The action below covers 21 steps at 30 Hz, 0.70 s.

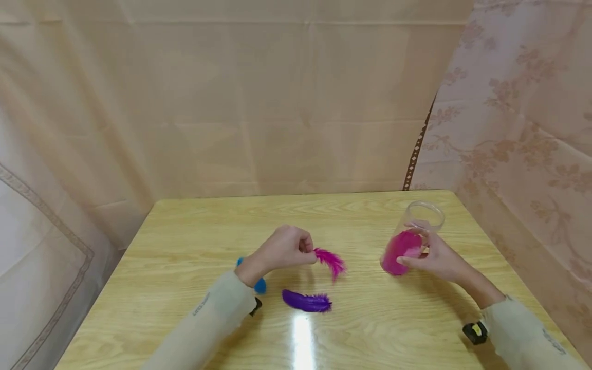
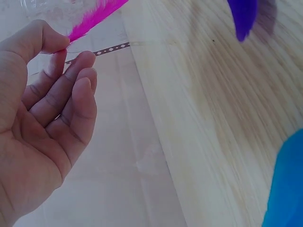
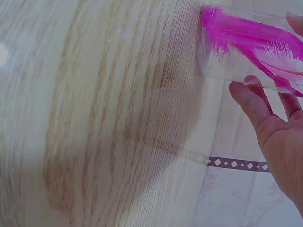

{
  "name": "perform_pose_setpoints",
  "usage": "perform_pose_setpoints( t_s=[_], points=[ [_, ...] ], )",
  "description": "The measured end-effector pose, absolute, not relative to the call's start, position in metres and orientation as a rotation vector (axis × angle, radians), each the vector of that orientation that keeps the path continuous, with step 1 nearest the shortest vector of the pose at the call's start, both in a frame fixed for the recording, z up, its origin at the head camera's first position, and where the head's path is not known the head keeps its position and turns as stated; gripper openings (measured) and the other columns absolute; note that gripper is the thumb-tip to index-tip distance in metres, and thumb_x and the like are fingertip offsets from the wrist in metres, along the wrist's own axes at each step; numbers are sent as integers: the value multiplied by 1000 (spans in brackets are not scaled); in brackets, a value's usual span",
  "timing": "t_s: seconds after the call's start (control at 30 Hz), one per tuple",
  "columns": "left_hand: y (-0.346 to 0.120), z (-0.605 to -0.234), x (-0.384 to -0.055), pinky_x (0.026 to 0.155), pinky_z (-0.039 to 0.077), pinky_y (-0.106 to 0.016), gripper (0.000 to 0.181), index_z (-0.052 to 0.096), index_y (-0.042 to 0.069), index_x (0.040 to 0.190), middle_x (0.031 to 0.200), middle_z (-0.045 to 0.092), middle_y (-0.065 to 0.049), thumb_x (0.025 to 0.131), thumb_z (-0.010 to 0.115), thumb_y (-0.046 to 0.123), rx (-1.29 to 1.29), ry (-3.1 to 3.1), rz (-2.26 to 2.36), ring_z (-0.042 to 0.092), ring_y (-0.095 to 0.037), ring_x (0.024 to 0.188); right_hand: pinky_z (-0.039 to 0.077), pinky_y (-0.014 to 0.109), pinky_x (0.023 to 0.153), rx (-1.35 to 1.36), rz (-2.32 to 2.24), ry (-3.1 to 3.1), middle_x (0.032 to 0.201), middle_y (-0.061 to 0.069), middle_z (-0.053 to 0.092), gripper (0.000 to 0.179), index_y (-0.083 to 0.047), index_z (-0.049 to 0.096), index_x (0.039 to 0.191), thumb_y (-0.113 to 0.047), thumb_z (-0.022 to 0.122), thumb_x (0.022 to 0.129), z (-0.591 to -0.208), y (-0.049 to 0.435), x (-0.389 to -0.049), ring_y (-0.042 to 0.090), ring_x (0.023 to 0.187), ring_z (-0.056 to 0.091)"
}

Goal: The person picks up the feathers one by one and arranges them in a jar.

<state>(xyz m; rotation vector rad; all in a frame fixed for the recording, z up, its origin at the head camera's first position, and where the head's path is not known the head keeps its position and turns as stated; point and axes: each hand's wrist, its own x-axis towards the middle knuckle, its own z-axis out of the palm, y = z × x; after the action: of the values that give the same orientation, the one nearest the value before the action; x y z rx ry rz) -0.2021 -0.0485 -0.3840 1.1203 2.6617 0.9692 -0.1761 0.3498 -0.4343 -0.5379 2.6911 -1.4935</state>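
Observation:
My left hand pinches a pink feather by its quill end between thumb and forefinger, above the table. In the left wrist view the same pink feather points up and away from the fingertips. With thumb and fingers around its side, my right hand holds a clear jar that has an open round rim. Pink feathers lie inside the jar, seen through its wall. A purple feather rests on the table in front of the left hand. Beneath the left wrist is a blue feather, partly hidden.
The wood-grain table ends at a back edge close to a beige curtain. A floral cloth hangs along the right side and a pale cloth along the left. Glare shows near the front of the table.

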Motion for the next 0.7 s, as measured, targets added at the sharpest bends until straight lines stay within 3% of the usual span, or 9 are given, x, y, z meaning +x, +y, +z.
perform_pose_setpoints(
  t_s=[0.33, 0.7],
  points=[
    [-45, -378, -207, 65, 52, -24, 6, 72, 18, 79, 69, 64, 13, 84, 75, 19, 1114, 2686, 927, 50, -2, 54, 60, 33, 76, -533, -1470, 2698, 133, 26, 45, 82, -10, 28, 148, -11, 83, 86, -431, 345, -174, 40, 109, 53],
    [-24, -363, -210, 65, 53, -22, 4, 76, 17, 83, 73, 68, 14, 86, 75, 19, 1127, 2709, 962, 62, 0, 65, 58, 28, 77, -508, -1437, 2722, 138, 27, 44, 83, -10, 25, 147, -13, 82, 87, -429, 347, -174, 41, 110, 52]
  ],
)
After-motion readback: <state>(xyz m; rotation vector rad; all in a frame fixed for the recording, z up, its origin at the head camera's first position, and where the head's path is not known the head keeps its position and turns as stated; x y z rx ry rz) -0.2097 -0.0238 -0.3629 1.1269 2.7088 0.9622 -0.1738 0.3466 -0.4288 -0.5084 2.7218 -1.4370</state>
